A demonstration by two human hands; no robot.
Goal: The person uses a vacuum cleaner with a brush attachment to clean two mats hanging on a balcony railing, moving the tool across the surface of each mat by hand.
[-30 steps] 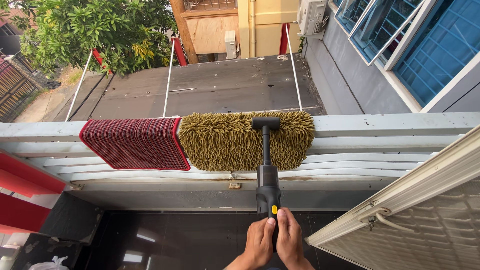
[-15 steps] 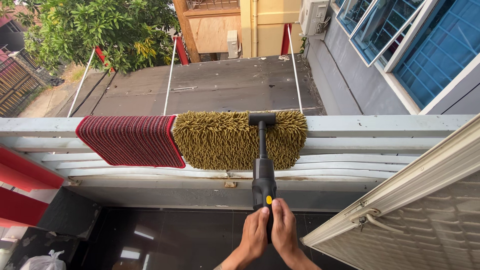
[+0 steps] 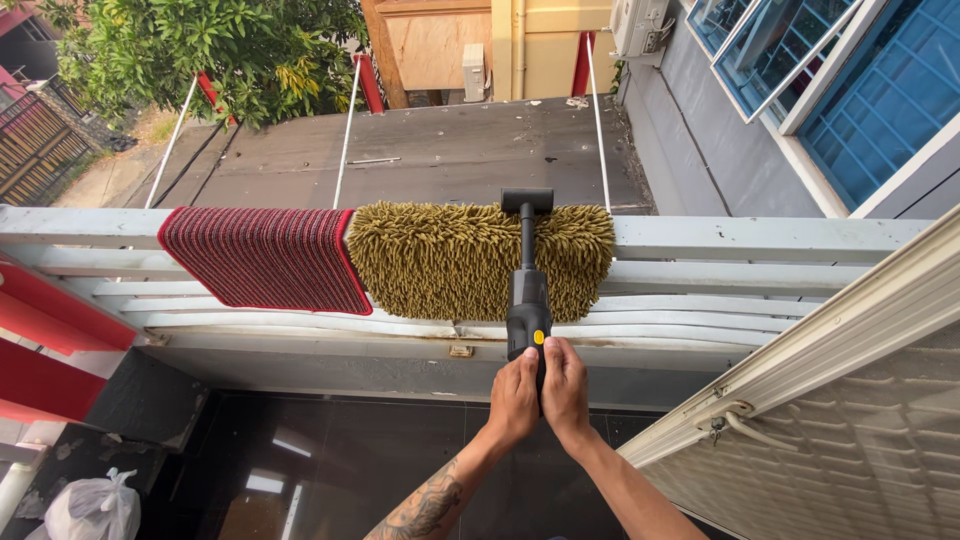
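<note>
A black handheld vacuum (image 3: 527,310) with a yellow button is gripped at its rear by my left hand (image 3: 514,398) and my right hand (image 3: 566,392), side by side. Its T-shaped nozzle (image 3: 527,201) rests on the top edge of an olive shaggy mat (image 3: 450,260) draped over the white balcony railing (image 3: 740,240). A red striped mat (image 3: 262,258) hangs on the railing just left of the shaggy one, their edges touching.
A white grilled door (image 3: 850,400) stands open at the right. Below the railing lies a dark tiled floor (image 3: 340,470) with a white plastic bag (image 3: 95,505) at the lower left. Beyond are a grey roof, a tree and blue windows.
Both hands have pushed the vacuum forward, arms now stretched out; the nozzle has slid up from the mat's upper face to its top edge at the rail.
</note>
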